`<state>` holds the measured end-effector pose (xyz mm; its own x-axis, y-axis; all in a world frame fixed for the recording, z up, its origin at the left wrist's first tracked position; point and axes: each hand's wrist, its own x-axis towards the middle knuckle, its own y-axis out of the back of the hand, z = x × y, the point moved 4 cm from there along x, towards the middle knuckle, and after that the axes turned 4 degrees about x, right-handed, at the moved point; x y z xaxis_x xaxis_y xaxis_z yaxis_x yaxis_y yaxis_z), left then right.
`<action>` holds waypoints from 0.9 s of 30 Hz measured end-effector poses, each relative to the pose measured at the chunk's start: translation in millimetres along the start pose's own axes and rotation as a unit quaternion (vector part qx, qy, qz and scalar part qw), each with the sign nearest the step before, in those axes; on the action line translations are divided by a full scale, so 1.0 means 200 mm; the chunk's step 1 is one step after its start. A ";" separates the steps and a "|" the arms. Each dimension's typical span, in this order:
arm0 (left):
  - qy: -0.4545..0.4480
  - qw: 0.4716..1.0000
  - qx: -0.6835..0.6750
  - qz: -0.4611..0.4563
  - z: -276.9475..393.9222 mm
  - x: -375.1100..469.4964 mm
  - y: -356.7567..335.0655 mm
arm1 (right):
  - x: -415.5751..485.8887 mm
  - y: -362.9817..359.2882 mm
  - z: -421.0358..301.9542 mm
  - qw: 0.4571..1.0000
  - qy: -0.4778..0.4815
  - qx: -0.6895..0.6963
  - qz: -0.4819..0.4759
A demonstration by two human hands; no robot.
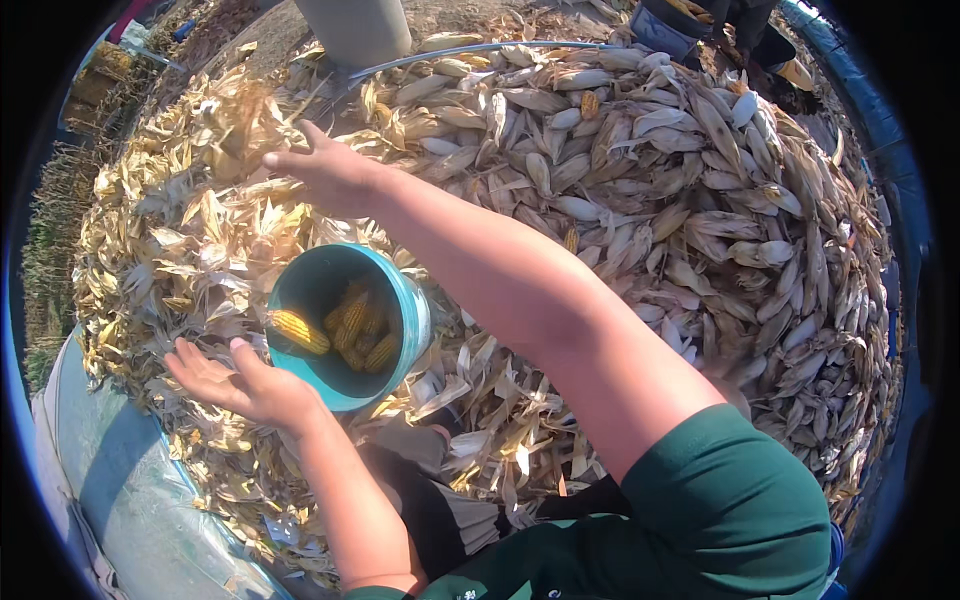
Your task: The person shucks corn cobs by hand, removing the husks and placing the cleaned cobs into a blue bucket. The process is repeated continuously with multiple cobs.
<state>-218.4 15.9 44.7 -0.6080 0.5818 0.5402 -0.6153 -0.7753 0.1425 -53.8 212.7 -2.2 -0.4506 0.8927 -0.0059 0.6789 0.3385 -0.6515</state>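
Observation:
My left hand [244,384], palm up and fingers spread, is beside the teal bucket [412,315] and holds nothing. The bucket tilts with its mouth towards me, and several husked yellow corn cobs [352,330] lie inside. One brighter cob [298,331] is at the near-left part of the mouth; whether it is resting or falling I cannot tell. Beyond the bucket, my right hand [326,169] is stretched out over loose dry husks, its thumb and fingers apart. A blurred brown clump of husk [251,124] is just past its fingertips, apart from them.
Unhusked ears [600,165] are heaped to the right, stripped husks [195,225] to the left. A grey cylindrical object [360,30] stands at the back near a thin pale-blue pole [480,51]. Another person's legs [750,22] and a bucket of cobs [664,31] are at back right. A tarp [127,465] lies front left.

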 end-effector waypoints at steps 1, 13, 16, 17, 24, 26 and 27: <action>-0.046 0.996 0.001 -0.082 0.07 -0.07 -0.08 | 0.11 -0.06 0.04 0.989 0.041 -0.140 -0.039; 0.112 0.856 -0.080 -0.499 0.12 -0.39 -0.59 | -0.97 2.49 0.35 0.565 -0.246 -0.590 0.522; 0.122 0.858 -0.039 -0.497 0.08 -0.40 -0.55 | -0.88 2.27 0.27 0.582 -0.273 -0.679 0.355; 0.093 0.858 -0.018 -0.505 0.10 -0.41 -0.55 | -0.89 2.13 0.18 0.585 -0.247 -0.711 0.303; -0.083 0.767 0.040 -0.635 0.27 -0.72 -0.63 | -1.36 0.60 -0.57 0.730 -0.200 -0.649 0.078; -0.005 0.734 -0.057 -0.677 0.29 -0.82 -0.58 | -1.44 0.35 -0.64 0.797 -0.166 -0.568 0.118; 0.061 0.716 -0.119 -0.685 0.33 -0.83 -0.57 | -1.49 0.27 -0.67 0.836 -0.131 -0.508 0.163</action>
<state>-14.1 -9.8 -6.4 0.6171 0.7853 -0.0494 -0.7360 0.5983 0.3168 195.9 5.0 66.0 -0.1666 0.9358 -0.3108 0.8722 0.2869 0.3962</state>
